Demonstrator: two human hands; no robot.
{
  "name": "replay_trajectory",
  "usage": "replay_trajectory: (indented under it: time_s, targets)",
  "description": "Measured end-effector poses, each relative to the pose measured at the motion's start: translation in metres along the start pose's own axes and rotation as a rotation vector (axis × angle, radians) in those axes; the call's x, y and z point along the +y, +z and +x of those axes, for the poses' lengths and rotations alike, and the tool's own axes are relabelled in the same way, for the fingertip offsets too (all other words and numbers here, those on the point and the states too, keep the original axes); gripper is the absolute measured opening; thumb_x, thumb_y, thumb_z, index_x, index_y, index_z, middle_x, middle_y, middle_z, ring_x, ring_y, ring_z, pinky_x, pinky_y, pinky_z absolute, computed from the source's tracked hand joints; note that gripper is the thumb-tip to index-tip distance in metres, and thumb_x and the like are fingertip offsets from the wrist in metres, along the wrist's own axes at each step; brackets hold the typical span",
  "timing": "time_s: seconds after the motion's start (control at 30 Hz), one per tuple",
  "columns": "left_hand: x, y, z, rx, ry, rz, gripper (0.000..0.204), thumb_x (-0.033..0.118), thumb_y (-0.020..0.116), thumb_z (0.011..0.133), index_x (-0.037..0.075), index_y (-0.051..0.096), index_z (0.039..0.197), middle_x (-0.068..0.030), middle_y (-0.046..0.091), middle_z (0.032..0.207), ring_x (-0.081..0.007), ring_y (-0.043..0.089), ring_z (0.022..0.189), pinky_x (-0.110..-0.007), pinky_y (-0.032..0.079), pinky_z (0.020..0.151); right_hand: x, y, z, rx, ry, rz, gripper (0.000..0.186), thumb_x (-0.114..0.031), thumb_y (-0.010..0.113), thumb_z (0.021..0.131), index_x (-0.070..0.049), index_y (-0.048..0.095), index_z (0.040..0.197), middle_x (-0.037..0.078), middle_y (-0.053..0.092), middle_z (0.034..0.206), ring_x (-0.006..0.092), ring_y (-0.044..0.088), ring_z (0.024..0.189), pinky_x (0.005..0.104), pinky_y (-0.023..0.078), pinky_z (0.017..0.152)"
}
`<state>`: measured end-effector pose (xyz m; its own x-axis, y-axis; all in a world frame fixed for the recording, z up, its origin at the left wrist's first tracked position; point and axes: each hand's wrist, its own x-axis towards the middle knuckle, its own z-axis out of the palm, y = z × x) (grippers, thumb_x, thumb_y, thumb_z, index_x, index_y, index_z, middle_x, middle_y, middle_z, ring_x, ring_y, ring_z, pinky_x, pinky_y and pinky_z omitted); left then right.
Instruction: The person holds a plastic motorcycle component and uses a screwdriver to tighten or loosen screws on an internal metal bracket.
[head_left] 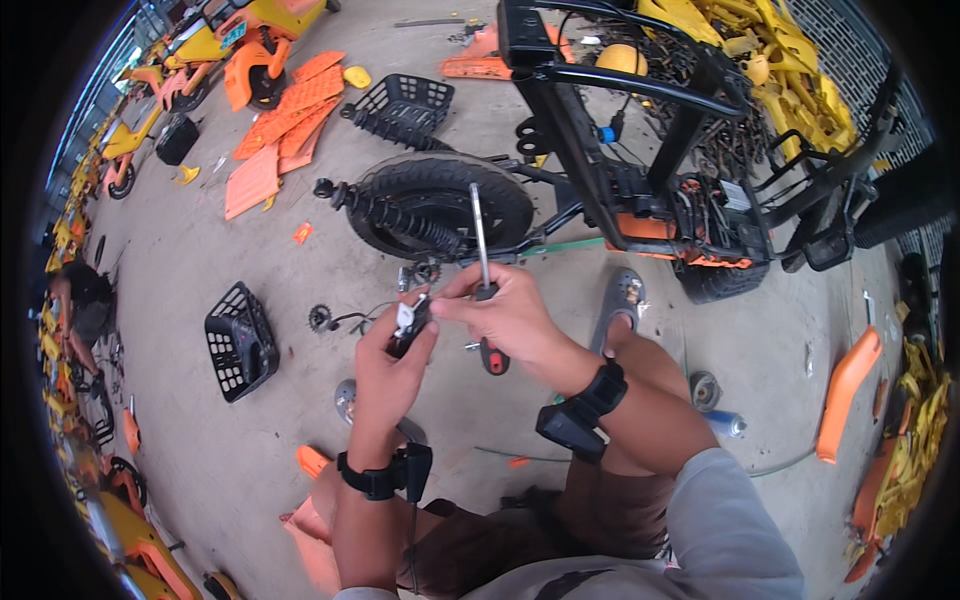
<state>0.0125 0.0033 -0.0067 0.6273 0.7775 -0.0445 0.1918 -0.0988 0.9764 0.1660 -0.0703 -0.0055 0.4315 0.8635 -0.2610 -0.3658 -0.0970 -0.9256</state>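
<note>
My left hand (392, 355) grips a small black part with a white piece (408, 318) in front of my body. My right hand (505, 320) is closed on a screwdriver (478, 225) with a black and red handle, its long metal shaft pointing up and away from me, while its thumb and forefinger reach to the small part in my left hand. Just beyond my hands, a wheel with a black tyre (500, 190) and a spring shock absorber (410, 215) lie beside a black vehicle frame (585, 150). Small gears (321, 318) rest on the floor left of my hands.
Black baskets (238, 345) sit left and behind the wheel. Orange panels (252, 180) and a heap of yellow parts (800, 90) lie farther off. An orange strip (848, 390) and spray can (725, 422) are at right. A crouching person (85, 310) is at far left among scooters.
</note>
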Motion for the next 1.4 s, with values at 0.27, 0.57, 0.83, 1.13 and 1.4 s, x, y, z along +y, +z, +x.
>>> replay_trajectory:
  time_s: [0.27,0.57,0.83,1.13,1.4]
  targets:
    - [-0.009,0.005,0.006,0.012,0.099,0.024,0.036,0.007,0.066,0.090,0.003,0.062,0.125,0.0079,0.053,0.075,-0.0007,0.042,0.061,-0.018,0.032,0.052,0.010,-0.006,0.005,-0.011,-0.035,0.042,0.022,-0.012,0.082,0.077,-0.002,0.065,0.087,0.000,0.062,0.073,0.0040,0.051,0.051,0.0195,0.040,0.045]
    - [-0.002,-0.004,0.003,-0.102,-0.113,-0.088,0.034,0.010,0.069,0.088,0.004,0.064,0.121,0.0028,0.062,0.085,-0.0039,0.051,0.074,-0.020,0.042,0.065,0.009,-0.010,0.006,-0.059,0.047,0.048,0.025,-0.015,0.082,0.077,-0.003,0.066,0.092,0.001,0.064,0.078,0.0042,0.053,0.053,0.0196,0.041,0.046]
    - [0.003,-0.011,0.000,-0.198,-0.169,-0.154,0.025,0.005,0.063,0.091,-0.003,0.062,0.114,-0.0071,0.069,0.093,-0.0138,0.065,0.081,-0.028,0.053,0.074,-0.002,-0.011,0.004,-0.198,0.104,-0.107,0.027,-0.020,0.077,0.084,-0.003,0.072,0.104,-0.001,0.063,0.070,0.0034,0.048,0.048,0.0198,0.036,0.042]
    - [0.003,-0.004,-0.004,-0.094,-0.119,-0.283,0.024,0.009,0.061,0.093,-0.002,0.059,0.114,-0.0088,0.069,0.091,-0.0157,0.067,0.080,-0.029,0.054,0.073,0.004,0.000,0.006,-0.172,0.051,0.006,0.027,-0.020,0.074,0.087,-0.002,0.071,0.107,-0.003,0.058,0.062,0.0028,0.046,0.047,0.0202,0.036,0.043]
    - [0.016,-0.008,-0.004,-0.106,-0.187,-0.425,0.024,0.010,0.060,0.094,-0.002,0.058,0.115,-0.0079,0.068,0.095,-0.0157,0.067,0.081,-0.028,0.054,0.072,0.005,0.001,0.002,-0.220,0.032,0.102,0.030,-0.027,0.066,0.093,-0.003,0.070,0.110,-0.003,0.057,0.063,0.0020,0.045,0.049,0.0193,0.036,0.045]
